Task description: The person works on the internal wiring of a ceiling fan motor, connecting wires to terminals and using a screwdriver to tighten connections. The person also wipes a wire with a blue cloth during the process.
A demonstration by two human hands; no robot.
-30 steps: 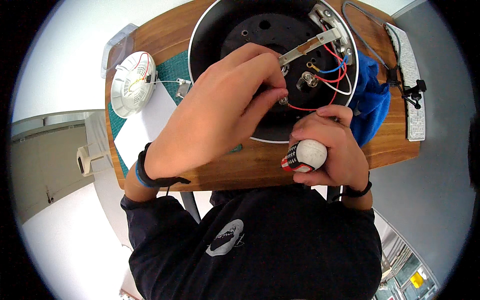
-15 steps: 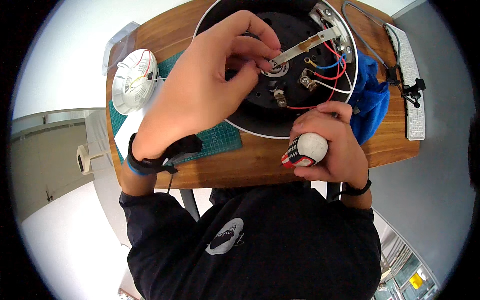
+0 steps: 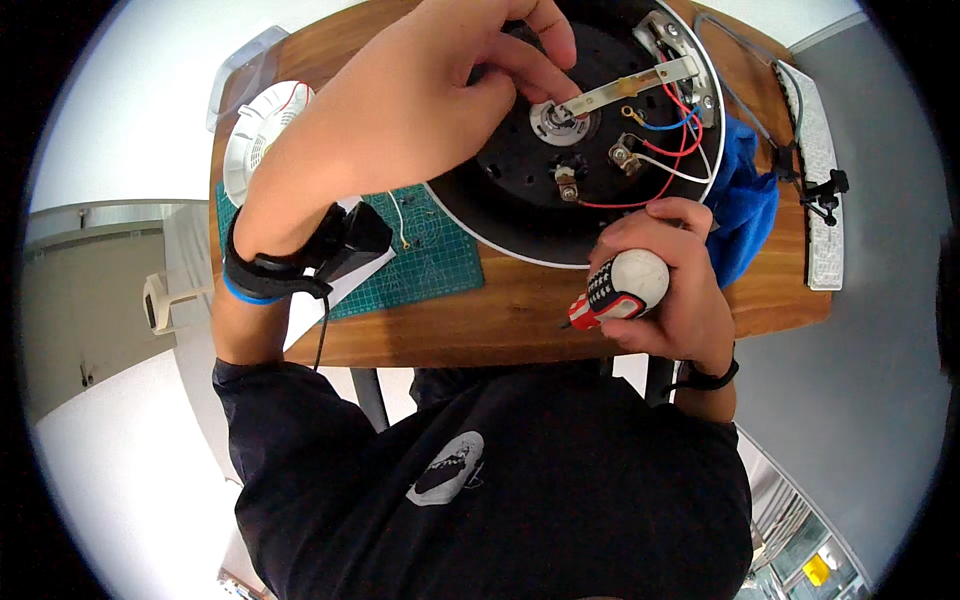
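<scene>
A round black appliance base with a white rim [image 3: 497, 252] lies on the table, its wired underside up. My left hand [image 3: 455, 90] reaches over it, fingers apart, one fingertip at the inner end of a flat metal strip [image 3: 625, 88]. That end lies over a pale ring-shaped part [image 3: 550, 128] at the base's centre. I cannot make out anything held in this hand. Closed around a screwdriver [image 3: 635, 282] with a rounded white, black and red handle, my right hand [image 3: 680, 270] stays by the base's near right edge. The screwdriver's short dark tip points down left.
Red, blue and white wires [image 3: 668, 148] run between terminals inside the base. A green cutting mat [image 3: 440, 255] lies at left under white paper, near a white vented round cover [image 3: 255, 140]. Beyond the base sit a blue cloth [image 3: 745, 200] and a white keyboard [image 3: 826, 235].
My left hand's pinch at the strip's inner end has loosened and its thumb has drawn back. More of the central ring shows. My right hand still holds the screwdriver.
</scene>
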